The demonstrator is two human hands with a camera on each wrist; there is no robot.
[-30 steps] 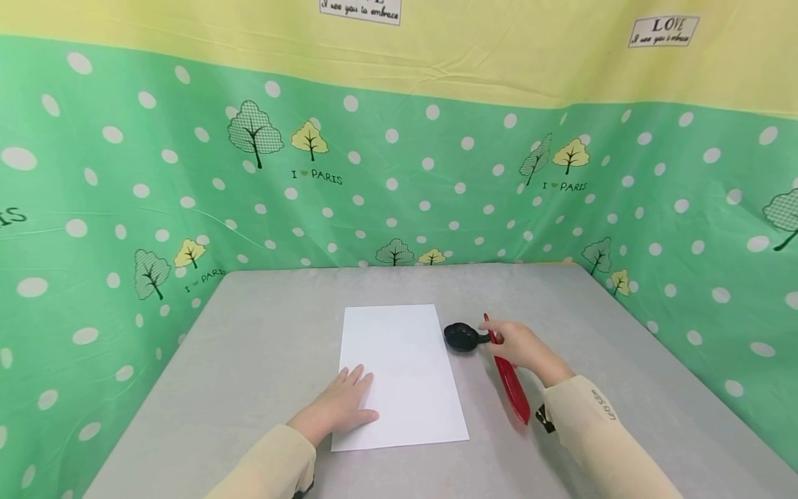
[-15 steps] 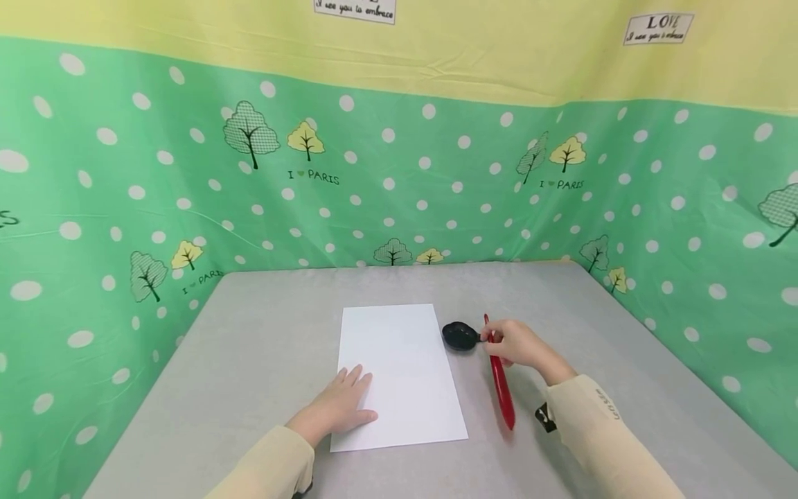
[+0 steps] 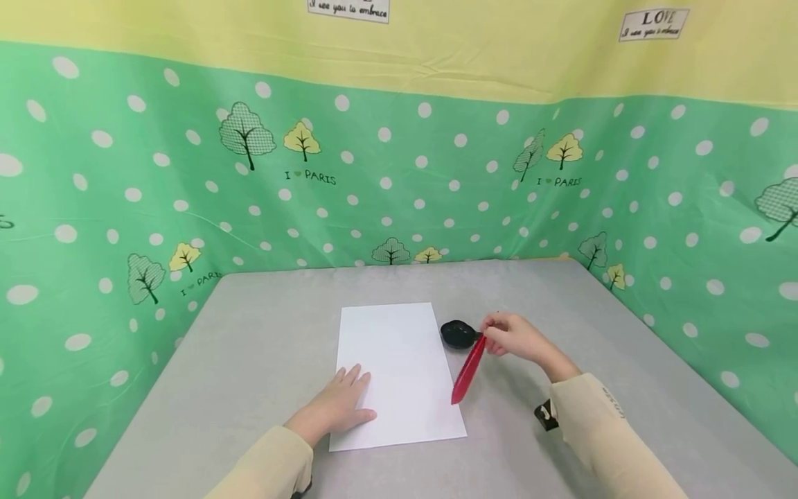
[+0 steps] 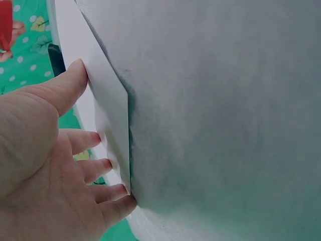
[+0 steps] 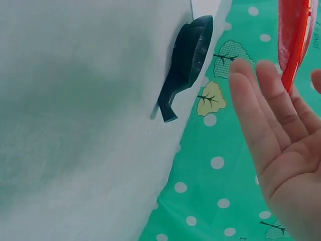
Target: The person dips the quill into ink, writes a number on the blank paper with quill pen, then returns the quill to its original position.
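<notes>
My left hand (image 3: pixel 337 405) rests with fingers spread on the lower left of a white sheet of paper (image 3: pixel 399 346). In the left wrist view, that hand's fingertips (image 4: pixel 105 163) lie along the paper's edge. My right hand (image 3: pixel 517 339) pinches the narrow end of a long, glossy red feather-shaped piece (image 3: pixel 469 371) with a lengthwise ridge. Its broad part hangs down and overlaps the sheet's right edge in the head view. Close beside the right fingers lies a small black pan-like dish (image 3: pixel 458 335) with a short handle, seen side-on in the right wrist view (image 5: pixel 188 60).
Everything lies on a grey table (image 3: pixel 274 333). Around it hangs a green and yellow curtain (image 3: pixel 399 138) with dots and tree prints. Beneath the right sleeve (image 3: pixel 598 416) shows a black device (image 3: pixel 546 416) at the wrist.
My right hand has kept its pinch while the red piece's broad end has swung left, from beside the forearm to over the sheet's right edge. The left hand has stayed on the paper.
</notes>
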